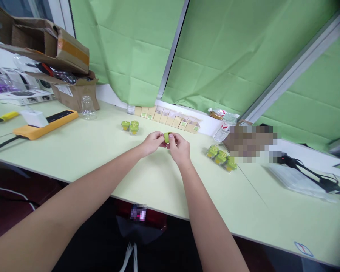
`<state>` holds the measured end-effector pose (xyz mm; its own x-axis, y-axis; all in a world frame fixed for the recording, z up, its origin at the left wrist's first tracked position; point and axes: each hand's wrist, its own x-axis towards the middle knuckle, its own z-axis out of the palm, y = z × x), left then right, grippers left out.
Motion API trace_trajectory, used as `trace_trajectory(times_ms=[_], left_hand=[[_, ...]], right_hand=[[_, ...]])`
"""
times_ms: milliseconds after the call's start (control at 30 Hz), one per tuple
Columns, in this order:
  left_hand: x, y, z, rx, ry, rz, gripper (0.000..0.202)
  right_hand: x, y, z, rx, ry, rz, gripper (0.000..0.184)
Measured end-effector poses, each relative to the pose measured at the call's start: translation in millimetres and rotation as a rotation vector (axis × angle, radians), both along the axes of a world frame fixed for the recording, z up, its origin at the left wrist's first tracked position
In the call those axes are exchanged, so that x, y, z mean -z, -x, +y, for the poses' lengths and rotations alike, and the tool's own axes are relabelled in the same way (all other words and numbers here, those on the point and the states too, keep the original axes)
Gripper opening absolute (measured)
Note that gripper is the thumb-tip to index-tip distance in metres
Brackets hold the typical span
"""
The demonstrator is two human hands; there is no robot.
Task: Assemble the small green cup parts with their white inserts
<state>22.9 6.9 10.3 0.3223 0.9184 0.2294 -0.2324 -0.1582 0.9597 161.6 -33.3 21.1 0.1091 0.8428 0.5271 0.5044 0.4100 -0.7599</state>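
Note:
My left hand (153, 143) and my right hand (180, 147) meet above the middle of the table, fingers closed on a small green lid (167, 136). Most of it shows between the fingertips; whether a clear cup is under it is hidden. Left of the hands stands a cluster of several small clear containers (134, 127) with green lids. A second group of such green-lidded containers (221, 156) stands to the right, with yellowish loops on top and something orange inside.
Several small cardboard boxes (166, 116) line the wall behind the hands. An orange power strip (45, 126), a clear plastic jar (87, 107) and cardboard cartons (73, 88) are at left. Plastic bottles (222, 130), a blurred patch and a black cable (308, 173) lie right.

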Motion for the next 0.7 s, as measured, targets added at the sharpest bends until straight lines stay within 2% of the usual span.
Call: trace_trajectory(times_ms=[100, 167, 300, 400, 500, 600, 700], left_hand=[[1.8, 0.6, 0.5, -0.050, -0.075, 0.120, 0.007], [2.7, 1.3, -0.8, -0.068, -0.153, 0.216, 0.009], [2.2, 3.5, -4.6, -0.060, -0.276, 0.338, 0.009], [1.1, 5.9, -3.4, -0.083, -0.278, 0.364, 0.006], [1.1, 7.7, -0.1, -0.107, -0.272, 0.396, 0.009], [1.4, 6.7, 0.7, -0.095, -0.225, 0.332, 0.010], [1.4, 4.3, -0.7, -0.013, -0.137, 0.174, 0.013]], right_hand=[[-0.8, 0.0, 0.7, 0.016, 0.031, 0.084, 0.047], [-1.5, -0.3, 1.7, -0.057, 0.123, 0.156, 0.052], [-3.5, -0.7, 3.4, -0.228, 0.255, 0.262, 0.043], [-5.2, -0.2, 4.6, -0.184, 0.234, 0.345, 0.042], [-6.7, 0.9, 4.8, -0.158, 0.194, 0.326, 0.045], [-6.8, 0.8, 4.4, -0.160, 0.183, 0.277, 0.047], [-4.2, -1.7, 5.6, -0.164, 0.161, 0.254, 0.048]])
